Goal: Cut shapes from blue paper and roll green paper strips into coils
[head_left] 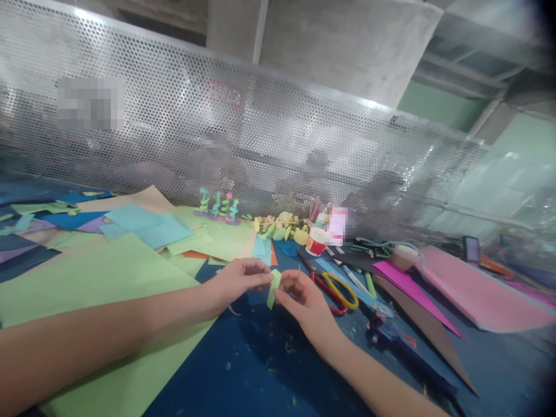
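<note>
Between my two hands is a small light-green paper strip point(273, 289), held upright above the dark blue table. My left hand point(241, 282) pinches its upper left edge between thumb and fingers. On the other side, my right hand point(304, 298) grips the strip with thumb and curled fingers. Just right of my right hand lie scissors with red and yellow handles point(343, 291). A large light-green sheet point(108, 278) spreads beneath my left forearm. Farther right, a dark blue glue gun point(403, 347) rests on the table, its cord running toward the bottom edge.
Blue sheets point(150, 225) and other coloured sheets pile up at the left. Small paper figures point(219, 208), yellow-green cutouts point(282, 226) and a red-white cup point(316, 242) stand at the back. Pink sheets point(482, 289) lie right. A perforated metal screen point(269, 133) borders the table; blurred people are behind it.
</note>
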`<state>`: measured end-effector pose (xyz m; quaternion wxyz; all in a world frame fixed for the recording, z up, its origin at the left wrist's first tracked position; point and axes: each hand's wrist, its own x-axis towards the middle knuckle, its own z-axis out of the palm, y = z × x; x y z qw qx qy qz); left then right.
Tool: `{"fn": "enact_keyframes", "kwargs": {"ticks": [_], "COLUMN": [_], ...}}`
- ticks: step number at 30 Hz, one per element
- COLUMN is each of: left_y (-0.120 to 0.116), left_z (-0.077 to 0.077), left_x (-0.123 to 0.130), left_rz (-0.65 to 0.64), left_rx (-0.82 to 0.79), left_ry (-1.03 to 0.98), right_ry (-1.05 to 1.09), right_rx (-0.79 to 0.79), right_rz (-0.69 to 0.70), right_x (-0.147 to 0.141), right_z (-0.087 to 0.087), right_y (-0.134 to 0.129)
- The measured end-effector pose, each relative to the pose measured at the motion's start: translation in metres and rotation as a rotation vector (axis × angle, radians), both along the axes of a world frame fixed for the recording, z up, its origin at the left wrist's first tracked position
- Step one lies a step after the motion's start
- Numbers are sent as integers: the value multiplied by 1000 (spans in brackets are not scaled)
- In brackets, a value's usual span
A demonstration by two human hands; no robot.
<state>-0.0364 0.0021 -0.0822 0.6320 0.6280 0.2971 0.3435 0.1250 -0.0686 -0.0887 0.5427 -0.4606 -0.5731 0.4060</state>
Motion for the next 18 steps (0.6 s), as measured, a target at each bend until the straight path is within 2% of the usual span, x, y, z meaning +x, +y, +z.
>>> {"fn": "enact_keyframes", "kwargs": {"ticks": [5, 12, 18], "left_y": [0, -1, -3], "left_z": [0, 0, 3], "left_x": [0, 1, 0], "left_rz": [-13, -51, -48], "left_rx": [4, -68, -56], "left_ry": [-15, -49, 29], "right_ry": [31, -1, -30], "right_rx": [10, -1, 10], "right_rz": [-6, 13, -72], "right_x": [0, 0, 2], "right_z": [-1, -2, 2], "right_y": [-1, 0, -1]}}
